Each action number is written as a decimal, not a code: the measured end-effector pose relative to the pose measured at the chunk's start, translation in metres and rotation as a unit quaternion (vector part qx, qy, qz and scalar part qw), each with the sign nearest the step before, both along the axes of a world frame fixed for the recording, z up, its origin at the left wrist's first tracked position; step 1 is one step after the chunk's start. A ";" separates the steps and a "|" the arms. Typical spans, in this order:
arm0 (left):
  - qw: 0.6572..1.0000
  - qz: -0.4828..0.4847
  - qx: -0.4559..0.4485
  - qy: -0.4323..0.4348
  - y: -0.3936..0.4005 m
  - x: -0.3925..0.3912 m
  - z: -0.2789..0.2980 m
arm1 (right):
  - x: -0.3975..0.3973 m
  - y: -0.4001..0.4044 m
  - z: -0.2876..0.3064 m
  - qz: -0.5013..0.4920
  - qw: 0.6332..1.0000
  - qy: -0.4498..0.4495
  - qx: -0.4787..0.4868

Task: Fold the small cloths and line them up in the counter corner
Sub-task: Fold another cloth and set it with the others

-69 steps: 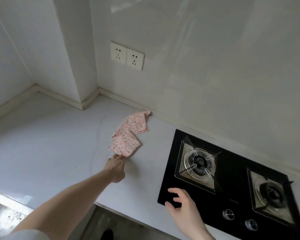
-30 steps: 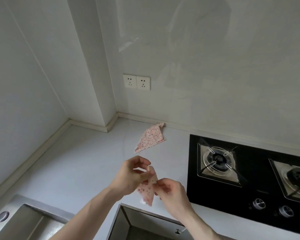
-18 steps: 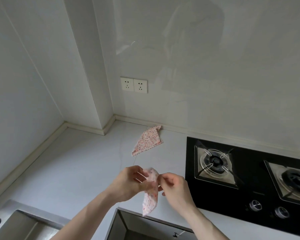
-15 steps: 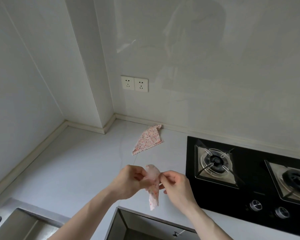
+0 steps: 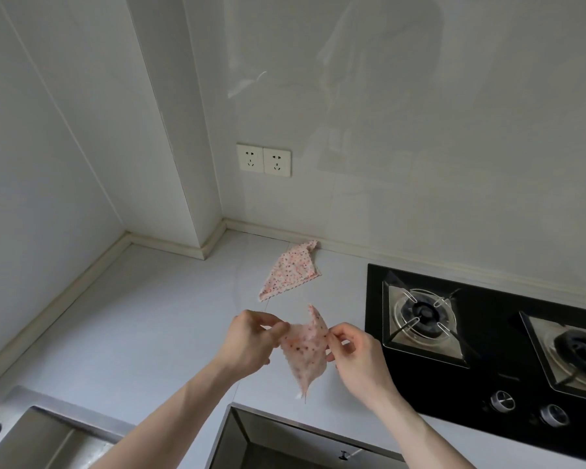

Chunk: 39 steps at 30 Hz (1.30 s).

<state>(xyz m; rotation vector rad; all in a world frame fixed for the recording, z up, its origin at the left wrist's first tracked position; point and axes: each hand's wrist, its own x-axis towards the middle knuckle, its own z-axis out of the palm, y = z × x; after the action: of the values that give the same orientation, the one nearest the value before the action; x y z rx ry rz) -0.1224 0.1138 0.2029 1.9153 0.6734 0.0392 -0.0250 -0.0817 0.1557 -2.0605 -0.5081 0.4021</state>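
While both hands work above the pale tabletop [image 5: 142,319], a small pink spotted cloth [image 5: 307,350] hangs in the air between them. The left hand [image 5: 249,340] pinches the cloth's left edge between thumb and curled fingers, and the right hand [image 5: 356,353] has its grip closed on the right edge in the same way; the cloth's lower point droops toward the tabletop's front edge. A second spotted cloth [image 5: 293,270] lies folded on the tabletop farther back, its far tip touching the wall's base strip, left of the black gas hob [image 5: 487,360]. Two wall sockets [image 5: 264,160] sit above it. A steel sink [image 5: 44,438] shows at lower left.
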 end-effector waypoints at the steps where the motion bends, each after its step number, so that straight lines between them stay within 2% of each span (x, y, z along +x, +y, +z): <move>1: 1.000 0.021 -0.001 -0.005 0.001 0.000 0.000 | 0.000 -0.002 0.001 -0.007 1.000 -0.003 0.003; 4: 0.998 0.030 0.012 -0.052 0.008 0.000 -0.003 | 0.005 -0.010 0.000 -0.037 0.999 0.021 0.005; 8: 0.991 -0.017 0.071 -0.111 0.012 0.002 -0.005 | 0.018 -0.025 -0.017 -0.044 0.995 0.089 -0.015; 12: 0.983 -0.080 0.119 -0.113 0.008 0.009 -0.011 | 0.010 -0.029 -0.026 -0.049 0.985 0.164 -0.019; 15: 0.970 -0.132 0.181 -0.099 0.000 0.017 -0.008 | -0.014 -0.017 -0.020 0.003 0.973 0.232 0.011; 18: 0.954 -0.168 0.224 -0.105 -0.009 0.026 0.000 | -0.032 0.003 -0.019 0.040 0.975 0.220 0.004; 21: 0.945 -0.178 0.253 -0.104 -0.013 0.033 0.007 | -0.039 0.019 -0.021 0.014 0.984 0.179 0.015; 25: 0.952 -0.168 0.236 -0.103 -0.013 0.035 0.016 | -0.035 0.022 -0.018 -0.044 0.988 0.147 0.029; 28: 0.964 -0.156 0.192 -0.097 -0.011 0.033 0.023 | -0.025 0.012 -0.012 -0.071 0.990 0.119 0.020; 33: 0.981 -0.139 0.119 -0.061 -0.014 0.028 0.025 | -0.010 -0.016 -0.008 -0.111 0.983 0.144 0.029; 37: 0.986 -0.142 0.069 -0.047 -0.018 0.029 0.018 | -0.005 -0.026 -0.001 -0.025 0.977 0.207 0.038; 39: 0.988 -0.135 0.053 -0.051 -0.018 0.030 0.015 | -0.003 -0.029 -0.003 0.011 0.978 0.207 0.029</move>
<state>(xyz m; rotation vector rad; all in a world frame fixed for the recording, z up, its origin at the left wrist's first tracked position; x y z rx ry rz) -0.0922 0.0960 0.2180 2.0776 0.3446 0.0030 -0.0282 -0.1109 0.1529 -1.8471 -0.2847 0.7975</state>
